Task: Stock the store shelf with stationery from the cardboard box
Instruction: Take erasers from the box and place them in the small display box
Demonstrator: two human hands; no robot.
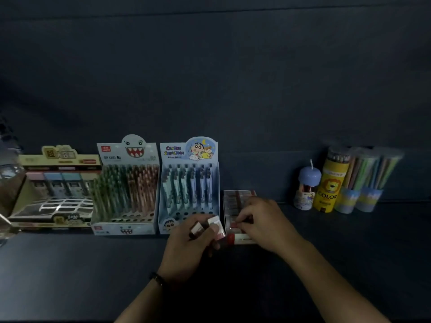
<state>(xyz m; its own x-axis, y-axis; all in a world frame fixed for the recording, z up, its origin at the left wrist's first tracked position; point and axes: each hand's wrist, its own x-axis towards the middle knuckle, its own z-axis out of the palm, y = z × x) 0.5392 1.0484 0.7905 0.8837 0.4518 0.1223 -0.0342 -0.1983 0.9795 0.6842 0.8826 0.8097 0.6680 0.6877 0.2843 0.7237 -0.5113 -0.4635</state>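
My left hand (193, 238) holds a few small packs (213, 226) tight, just in front of the blue pen box (189, 183), and my right hand (261, 222) has its fingers (247, 217) bent down into the little red box (235, 199) on the shelf (70, 264), but it is too blurry to tell if it pinches a pack or only pushes. The packs are small, so one could slip out of my left hand, or a hard push could tip the neat row over.
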